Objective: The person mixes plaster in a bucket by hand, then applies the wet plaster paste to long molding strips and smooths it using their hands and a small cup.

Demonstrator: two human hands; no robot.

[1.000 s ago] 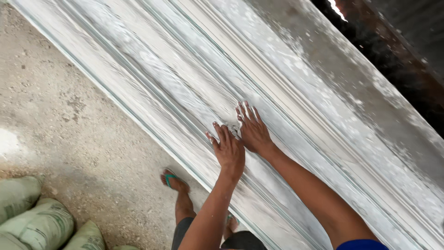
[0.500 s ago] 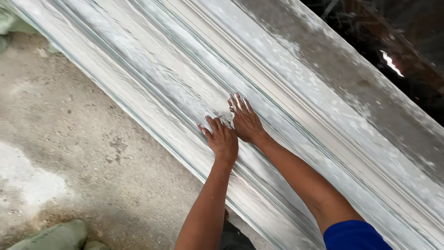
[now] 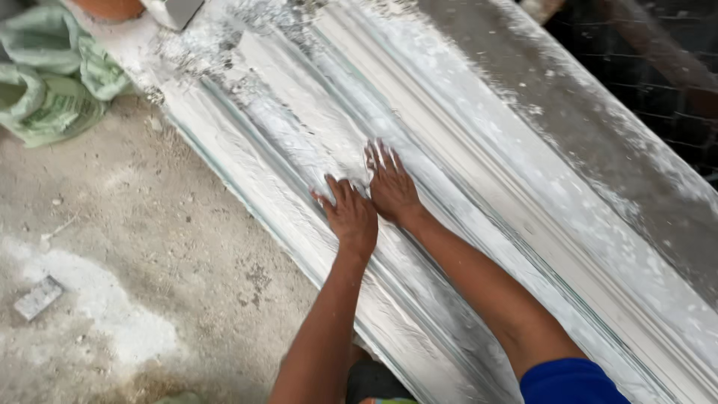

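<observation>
Both hands, left hand point(image 3: 351, 217) and right hand point(image 3: 391, 187), lie flat, fingers spread, side by side on a long white ribbed plaster moulding point(image 3: 479, 202) running diagonally above a dusty concrete floor point(image 3: 149, 247), apparently smoothing its wet surface, with crumpled green sacks point(image 3: 52, 82) at upper left.

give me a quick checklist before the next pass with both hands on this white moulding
1. Left hand flat on the moulding: ok, palm down, fingers spread.
2. Right hand flat beside it: ok, the two hands touch.
3. Surface ahead of the hands free of objects: ok as far as the grey block at the far end.
4. Surface wet or set: cannot tell, streaked white.
5. Floor beside the moulding: not ok, green sacks and a small grey piece lie there.
</observation>
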